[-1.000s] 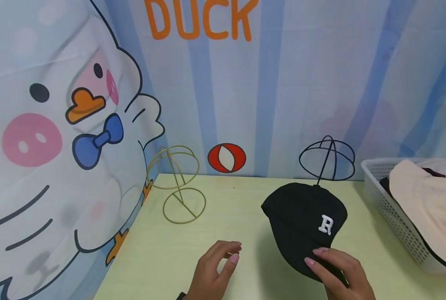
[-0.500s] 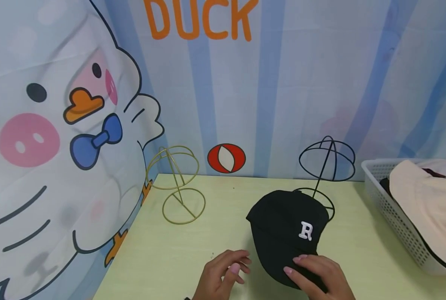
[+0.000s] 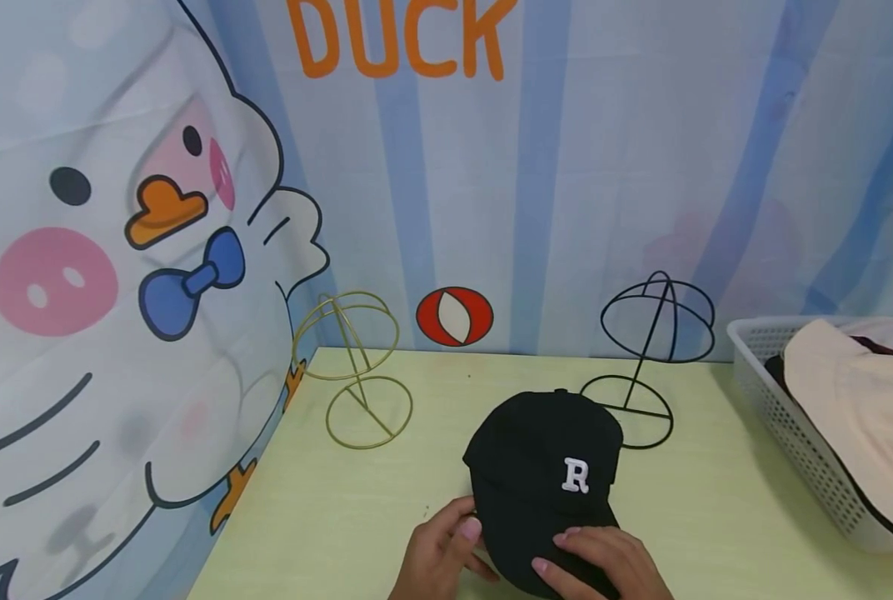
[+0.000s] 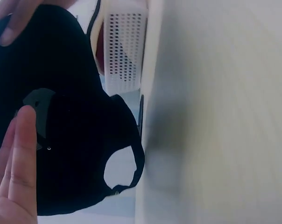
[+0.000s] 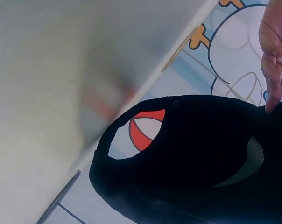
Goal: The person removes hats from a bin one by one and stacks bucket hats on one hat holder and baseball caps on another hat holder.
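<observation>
Black cap (image 3: 544, 479) with a white R sits on the pale green surface (image 3: 341, 517), near the front edge and roughly centre. The right hand (image 3: 604, 567) lies over the brim at the front, fingers curled onto it and gripping it. The left hand (image 3: 442, 558) is at the cap's left side, thumb and fingertips touching the rim. From the left wrist view its fingers (image 4: 19, 154) look fairly straight against the fabric, though I can't tell for sure if that grip is pinching or only resting there.

Room-wise: the black wire stand (image 3: 645, 358) is just behind the cap on the right, its base ring close to the crown but apart from it. The gold wire stand (image 3: 356, 367) is well off to the back left, with bare surface between it and the cap. The white basket (image 3: 772, 400) with a cream hat in it hugs the right edge, well clear.

Compared with a second ago, the cap has slid left and toward the front edge, uncovering the black stand's base, and the left hand has closed in from open air to touch it.
</observation>
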`<state>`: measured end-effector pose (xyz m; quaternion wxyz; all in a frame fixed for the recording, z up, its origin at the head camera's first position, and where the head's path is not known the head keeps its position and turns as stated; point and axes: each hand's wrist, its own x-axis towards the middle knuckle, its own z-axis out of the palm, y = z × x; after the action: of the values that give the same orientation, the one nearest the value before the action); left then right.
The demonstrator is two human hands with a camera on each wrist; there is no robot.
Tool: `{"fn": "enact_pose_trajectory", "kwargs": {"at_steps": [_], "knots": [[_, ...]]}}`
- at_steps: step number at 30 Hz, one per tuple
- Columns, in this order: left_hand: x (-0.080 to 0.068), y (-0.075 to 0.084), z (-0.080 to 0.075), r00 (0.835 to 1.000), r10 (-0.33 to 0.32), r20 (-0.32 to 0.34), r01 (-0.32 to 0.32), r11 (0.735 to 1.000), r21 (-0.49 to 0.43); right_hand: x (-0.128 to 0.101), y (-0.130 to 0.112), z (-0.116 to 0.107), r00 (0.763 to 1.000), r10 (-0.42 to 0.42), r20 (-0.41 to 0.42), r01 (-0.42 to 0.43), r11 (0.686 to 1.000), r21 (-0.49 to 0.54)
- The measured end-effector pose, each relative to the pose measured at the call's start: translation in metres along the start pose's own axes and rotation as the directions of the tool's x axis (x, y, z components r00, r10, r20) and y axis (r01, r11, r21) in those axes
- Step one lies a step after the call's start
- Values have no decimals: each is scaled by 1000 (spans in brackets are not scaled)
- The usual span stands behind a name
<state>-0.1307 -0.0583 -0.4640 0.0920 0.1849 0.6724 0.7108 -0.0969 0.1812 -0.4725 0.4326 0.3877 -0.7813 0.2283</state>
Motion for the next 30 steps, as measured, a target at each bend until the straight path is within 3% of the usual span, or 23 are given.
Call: {"fn": "enact_pose_trajectory", "kwargs": {"at_steps": [5,9,20,30], "knots": [[2,3,-2,994,-100,35,104,984,-147,0,0,3,1000,-15,-4,15,1000,2],[3,4,-3,990,-129,53,138,967,-215,-2,0,5,1000,-16,23,16,1000,-4],[4,7,-7,982,-176,61,186,944,-273,-6,0,5,995,23,100,-19,999,-42],[5,9,-8,982,-176,62,186,933,-307,-7,19,14,998,-34,55,37,997,-66]]}}
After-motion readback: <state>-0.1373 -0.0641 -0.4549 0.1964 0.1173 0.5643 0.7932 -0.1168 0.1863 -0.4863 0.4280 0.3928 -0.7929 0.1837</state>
